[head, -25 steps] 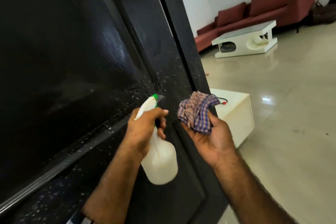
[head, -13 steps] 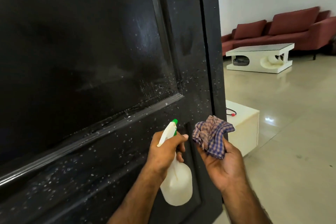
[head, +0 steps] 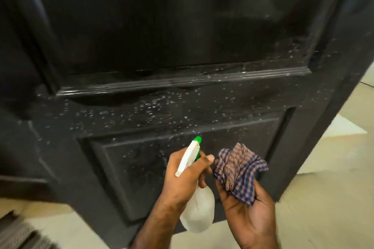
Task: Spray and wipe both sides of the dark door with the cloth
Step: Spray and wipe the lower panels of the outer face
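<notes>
The dark panelled door [head: 182, 32] fills most of the head view, with white spray droplets scattered over its middle rail and lower panel. My left hand [head: 185, 176] grips a white spray bottle [head: 199, 213] by the neck, its green nozzle aimed at the lower panel. Beside it on the right, my right hand [head: 250, 214] holds a crumpled blue and brown checked cloth [head: 239, 170], palm up, a little away from the door's surface.
Pale floor tiles [head: 323, 198] show at the right past the door's edge and below it. A white box corner [head: 344, 127] sits on the floor behind the door edge. A blurred ribbed mat [head: 18, 234] lies at the bottom left.
My view has swung left and down, from the door's edge and the room behind to its lower panel. Both hands keep the bottle and cloth and now sit lower against the door.
</notes>
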`<state>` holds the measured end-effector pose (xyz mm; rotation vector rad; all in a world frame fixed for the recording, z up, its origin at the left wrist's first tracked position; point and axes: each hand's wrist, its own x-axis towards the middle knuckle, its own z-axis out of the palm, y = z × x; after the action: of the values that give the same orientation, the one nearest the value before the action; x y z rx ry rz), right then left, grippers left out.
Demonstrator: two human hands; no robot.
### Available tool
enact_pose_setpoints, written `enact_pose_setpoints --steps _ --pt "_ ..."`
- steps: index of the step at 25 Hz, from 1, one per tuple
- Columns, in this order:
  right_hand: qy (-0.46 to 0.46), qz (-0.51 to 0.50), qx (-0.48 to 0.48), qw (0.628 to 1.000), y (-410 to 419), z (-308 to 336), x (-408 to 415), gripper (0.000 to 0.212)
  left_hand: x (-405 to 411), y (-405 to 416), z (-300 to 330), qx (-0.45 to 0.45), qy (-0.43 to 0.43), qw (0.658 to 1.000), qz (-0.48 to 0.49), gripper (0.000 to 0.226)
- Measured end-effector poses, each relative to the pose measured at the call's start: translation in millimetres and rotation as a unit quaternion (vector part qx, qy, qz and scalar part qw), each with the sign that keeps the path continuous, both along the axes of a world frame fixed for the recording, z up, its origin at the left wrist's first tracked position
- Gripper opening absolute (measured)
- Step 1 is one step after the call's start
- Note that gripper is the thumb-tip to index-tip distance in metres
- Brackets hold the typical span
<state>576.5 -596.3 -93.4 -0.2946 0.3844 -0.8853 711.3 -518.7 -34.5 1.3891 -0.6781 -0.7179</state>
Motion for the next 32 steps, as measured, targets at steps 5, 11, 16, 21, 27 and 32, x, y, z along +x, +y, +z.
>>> enact_pose_setpoints --steps 5,11,16,21,27,32 --pt "-0.08 0.042 -0.093 0.992 33 -22 50 0.055 27 64 -3 -0.077 0.005 0.996 0.052 0.023" --pt "-0.061 0.082 -0.01 0.995 79 18 74 0.058 39 103 5 -0.107 -0.022 0.992 0.065 0.019" --pt "-0.081 0.14 -0.011 0.987 117 32 90 0.057 42 133 6 -0.085 -0.011 0.993 0.078 0.007" --pt "-0.022 0.149 0.004 0.989 147 41 111 0.101 62 166 -2 -0.054 0.028 0.989 0.132 0.019" --pt "-0.015 0.182 0.006 0.983 176 40 141 0.105 86 201 -16 -0.03 0.074 0.975 0.208 0.028" --pt "-0.004 0.194 0.013 0.981 199 37 162 0.103 99 228 -25 -0.022 0.13 0.961 0.242 0.06"
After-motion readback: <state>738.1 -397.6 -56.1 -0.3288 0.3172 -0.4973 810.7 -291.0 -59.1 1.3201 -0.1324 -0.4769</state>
